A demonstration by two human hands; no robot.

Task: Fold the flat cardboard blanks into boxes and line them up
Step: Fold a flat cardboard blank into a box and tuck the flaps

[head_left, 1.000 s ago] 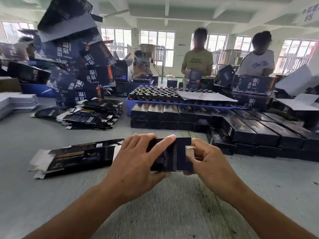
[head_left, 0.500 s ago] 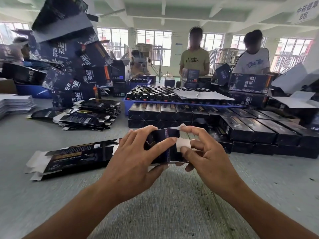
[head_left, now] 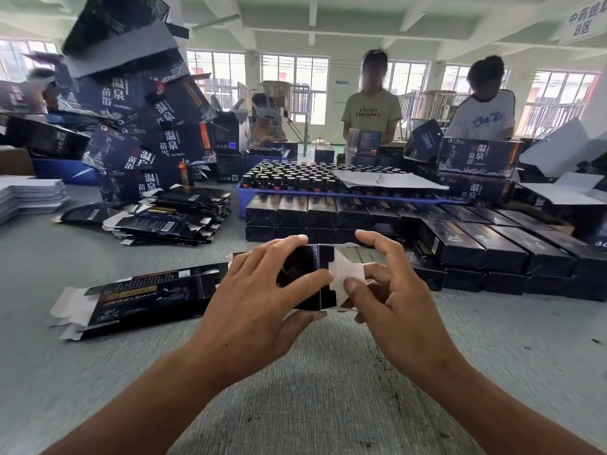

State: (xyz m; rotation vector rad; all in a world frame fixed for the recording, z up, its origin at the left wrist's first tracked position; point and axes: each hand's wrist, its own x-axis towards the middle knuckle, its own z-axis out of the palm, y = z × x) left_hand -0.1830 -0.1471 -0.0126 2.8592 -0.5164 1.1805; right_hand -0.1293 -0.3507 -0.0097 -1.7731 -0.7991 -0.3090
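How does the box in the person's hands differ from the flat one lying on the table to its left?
The held box is opened into a squared tube, gripped by the left hand while the right hand works its white end flaps; the flat blank lies collapsed and untouched on the table. The held box is raised; the blank rests flat. Both share dark printed faces and white flaps.

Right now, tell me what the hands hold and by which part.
Both hold one dark box. The left hand grips its body, fingers on top and thumb across the front; the right hand pinches the white end flaps.
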